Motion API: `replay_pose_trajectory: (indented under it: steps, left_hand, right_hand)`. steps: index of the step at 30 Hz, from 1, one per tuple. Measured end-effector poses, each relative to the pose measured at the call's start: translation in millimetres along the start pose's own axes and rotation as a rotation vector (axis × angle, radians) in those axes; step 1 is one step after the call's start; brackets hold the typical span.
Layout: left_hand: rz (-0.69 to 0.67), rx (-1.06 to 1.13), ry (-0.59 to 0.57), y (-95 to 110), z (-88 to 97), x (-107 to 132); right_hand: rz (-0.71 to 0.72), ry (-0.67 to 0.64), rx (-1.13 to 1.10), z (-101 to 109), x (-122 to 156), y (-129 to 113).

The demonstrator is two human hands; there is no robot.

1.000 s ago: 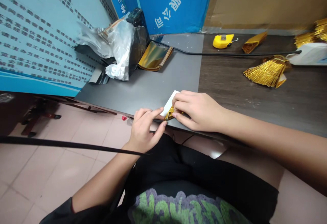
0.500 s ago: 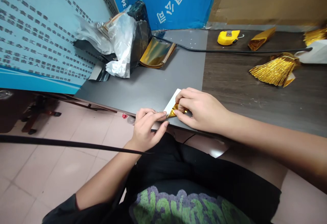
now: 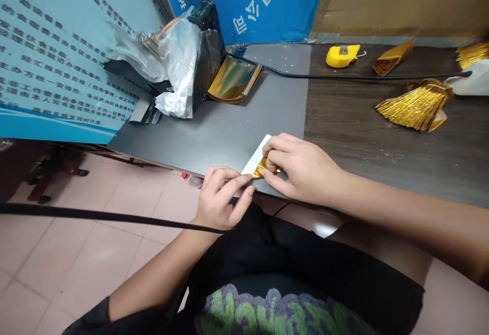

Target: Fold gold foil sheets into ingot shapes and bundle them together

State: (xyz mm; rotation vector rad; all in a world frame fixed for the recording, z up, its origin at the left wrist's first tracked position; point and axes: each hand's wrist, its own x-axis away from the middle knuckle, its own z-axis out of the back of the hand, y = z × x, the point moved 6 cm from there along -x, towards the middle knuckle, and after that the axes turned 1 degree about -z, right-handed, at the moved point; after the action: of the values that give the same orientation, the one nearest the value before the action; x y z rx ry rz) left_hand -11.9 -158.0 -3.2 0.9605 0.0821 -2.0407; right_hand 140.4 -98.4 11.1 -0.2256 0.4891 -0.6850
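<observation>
A small sheet of gold foil paper with a white back [image 3: 256, 160] lies at the near edge of the grey table top [image 3: 229, 126]. My right hand [image 3: 301, 169] rests on it with fingers curled, pinching a folded gold corner. My left hand [image 3: 221, 197] is at the table's edge just left of the sheet, thumb and forefinger pressed together on its near corner. Most of the gold side is hidden under my right hand.
A stack of gold foil sheets [image 3: 234, 80] lies beside crumpled plastic bags [image 3: 175, 70] at the back left. A black cable [image 3: 344, 76] crosses the table. A yellow tape measure [image 3: 342, 55], a folded gold piece [image 3: 393, 57] and a fanned gold bundle [image 3: 414, 106] sit on the dark wood part.
My left hand's fingers slid slightly down and left along the sheet's near corner. My right hand kept pinching the gold fold. The view shifted a little.
</observation>
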Motion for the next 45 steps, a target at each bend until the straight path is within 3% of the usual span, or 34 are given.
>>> replay_pose_trajectory:
  steps: [4,9,21,30,37,45]
  left_hand:
    - [0.205,-0.045,-0.159,-4,1.7,-13]
    - [0.311,-0.087,-0.364,-6,-2.6,-24]
    - [0.493,-0.182,-0.606,-7,-9.6,-34]
    - [0.54,-0.192,-0.669,-9,-10.0,-37]
    - [0.466,-0.236,-0.713,-6,-11.6,-39]
    - [0.504,-0.23,-0.675,-7,-12.4,-39]
  right_hand:
    - [0.005,0.007,0.006,1,0,0]
    - [0.024,0.016,0.006,1,1,-1]
    - [0.044,0.027,-0.019,4,1,-3]
    - [0.044,0.012,-0.041,3,2,0]
    - [0.032,0.041,-0.004,3,2,-1]
    - [-0.008,0.043,-0.021,3,2,-1]
